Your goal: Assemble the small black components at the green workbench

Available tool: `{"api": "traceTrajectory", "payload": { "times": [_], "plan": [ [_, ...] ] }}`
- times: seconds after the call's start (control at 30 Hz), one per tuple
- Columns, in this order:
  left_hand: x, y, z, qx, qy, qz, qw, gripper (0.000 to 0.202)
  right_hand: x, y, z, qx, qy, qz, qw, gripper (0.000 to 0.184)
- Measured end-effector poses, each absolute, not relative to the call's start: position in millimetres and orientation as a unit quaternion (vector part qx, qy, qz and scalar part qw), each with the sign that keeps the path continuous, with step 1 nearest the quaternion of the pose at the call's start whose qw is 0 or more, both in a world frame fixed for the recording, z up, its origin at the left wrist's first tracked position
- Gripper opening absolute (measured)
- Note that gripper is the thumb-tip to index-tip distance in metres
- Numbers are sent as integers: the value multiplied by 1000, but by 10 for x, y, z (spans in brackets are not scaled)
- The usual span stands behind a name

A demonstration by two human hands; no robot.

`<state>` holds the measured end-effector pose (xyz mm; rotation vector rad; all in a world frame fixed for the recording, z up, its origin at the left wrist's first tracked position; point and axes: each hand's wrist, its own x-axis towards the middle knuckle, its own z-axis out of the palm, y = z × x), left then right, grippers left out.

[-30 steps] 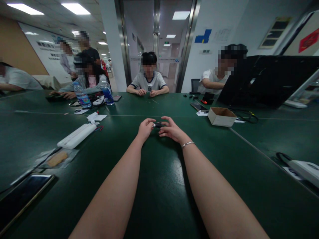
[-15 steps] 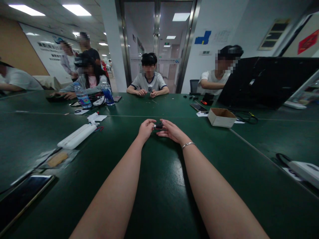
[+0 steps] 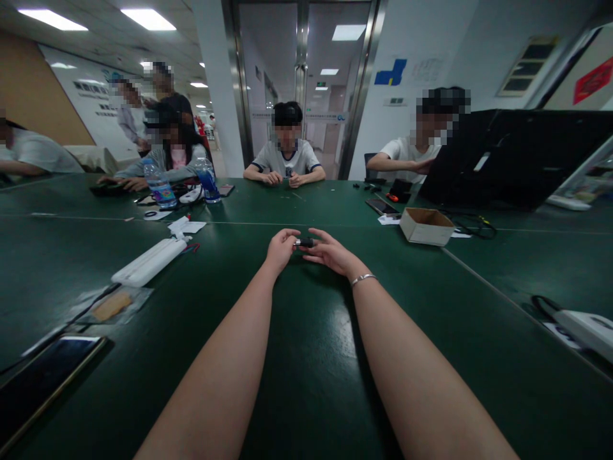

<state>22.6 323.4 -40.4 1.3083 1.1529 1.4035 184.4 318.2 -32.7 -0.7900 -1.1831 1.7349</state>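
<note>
Clock centred on the piece, 12 pointing away from you.

Piece: small, black and silver [image 3: 305, 243], lying crosswise between your hands; silver end toward 9, black end toward 3.

Left hand [image 3: 279, 250]: at 9 o'clock, thumb and fingers pinched on the silver end.

Right hand [image 3: 334, 254]: at 3 o'clock, fingers spread around the black end; contact cannot be told.

Progress: pick-up done, handling seemingly midway. Release not yet done. Whether the piece is one body or two joined parts cannot be told.

Edges: far table [image 3: 311, 364] edge at 12, a seated person [image 3: 286, 156] behind it; your near edge is out of view.

Room: widest at 6, between your forearms [image 3: 230, 332]. Limits: white casing [image 3: 148, 262] at 9, phone [image 3: 50, 377] at 8, cardboard box [image 3: 426, 231] at 3, white device [image 3: 587, 329] at 4; all well apart from your hands.
</note>
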Motion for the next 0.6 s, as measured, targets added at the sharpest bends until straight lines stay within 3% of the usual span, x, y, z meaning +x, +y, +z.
{"api": "traceTrajectory", "payload": {
  "times": [0.17, 0.23, 0.43, 0.6],
  "plan": [
    [230, 3208, -369, 525, 472, 560, 435, 21, 1838, 3211, -354, -354, -497, 670, 423, 10],
    [231, 3202, -361, 522, 473, 560, 437, 21, 1849, 3222, -372, -346, -512, 664, 421, 11],
    [229, 3207, -370, 522, 466, 565, 438, 15, 1870, 3220, -384, -314, -513, 666, 441, 36],
    [232, 3199, -373, 531, 466, 561, 431, 14, 1816, 3228, -357, -365, -491, 665, 427, 11]
  ]
}}
